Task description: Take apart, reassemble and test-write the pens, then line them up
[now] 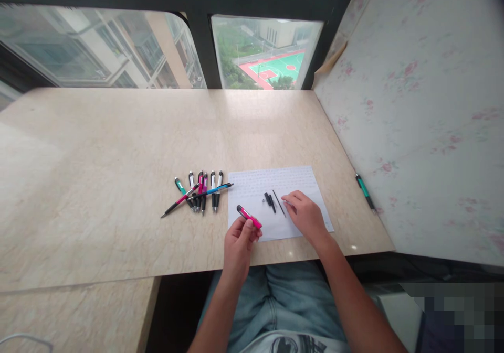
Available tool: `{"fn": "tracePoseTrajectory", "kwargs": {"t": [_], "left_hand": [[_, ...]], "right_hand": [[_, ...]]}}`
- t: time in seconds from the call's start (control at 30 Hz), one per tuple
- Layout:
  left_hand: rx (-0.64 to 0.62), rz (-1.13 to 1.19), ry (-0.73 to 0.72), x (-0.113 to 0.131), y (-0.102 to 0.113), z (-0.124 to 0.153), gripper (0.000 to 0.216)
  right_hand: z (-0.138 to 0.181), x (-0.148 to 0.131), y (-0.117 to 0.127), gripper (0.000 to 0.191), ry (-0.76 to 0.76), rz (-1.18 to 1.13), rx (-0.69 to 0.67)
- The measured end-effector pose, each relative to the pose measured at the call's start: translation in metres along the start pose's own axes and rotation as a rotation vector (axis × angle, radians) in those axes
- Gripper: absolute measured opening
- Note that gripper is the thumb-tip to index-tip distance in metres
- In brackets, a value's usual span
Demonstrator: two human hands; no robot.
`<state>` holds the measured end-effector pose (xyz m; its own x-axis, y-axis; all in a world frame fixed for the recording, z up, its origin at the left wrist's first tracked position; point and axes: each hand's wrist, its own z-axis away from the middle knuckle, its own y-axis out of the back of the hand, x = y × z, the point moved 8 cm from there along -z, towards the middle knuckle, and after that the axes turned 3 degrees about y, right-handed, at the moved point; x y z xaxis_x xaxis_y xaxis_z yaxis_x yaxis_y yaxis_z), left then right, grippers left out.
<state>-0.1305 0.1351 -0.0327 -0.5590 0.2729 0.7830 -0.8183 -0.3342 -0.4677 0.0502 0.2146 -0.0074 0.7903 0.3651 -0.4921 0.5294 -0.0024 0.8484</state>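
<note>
My left hand (241,240) is closed around a pink pen barrel (250,217) with a black end, held above the lower left part of a written sheet of paper (299,180). Over the right side of the sheet, my right hand (305,214) has thumb and fingers pinched together. A small thin piece shows at its fingertips, too small to name. Between the hands, a thin dark pen refill (279,203) lies on the paper. Beside it are black pen parts (270,201) and a tiny piece (263,200).
Left of the paper lies a group of several pens, including a blue pen (212,191) and a pink pen (179,201) lying across others. A green pen (365,191) rests against the flowered wall (433,132). The tabletop (118,143) runs back to the windows.
</note>
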Motion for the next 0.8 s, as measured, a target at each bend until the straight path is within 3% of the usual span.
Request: {"fn": "tracePoseTrajectory", "kwargs": {"t": [0.8], "left_hand": [[0.037,0.029,0.030,0.0026,-0.0025,0.0046,0.024]], "right_hand": [[0.0008,-0.0011,-0.0034,0.017,-0.031,-0.019,0.029]]}}
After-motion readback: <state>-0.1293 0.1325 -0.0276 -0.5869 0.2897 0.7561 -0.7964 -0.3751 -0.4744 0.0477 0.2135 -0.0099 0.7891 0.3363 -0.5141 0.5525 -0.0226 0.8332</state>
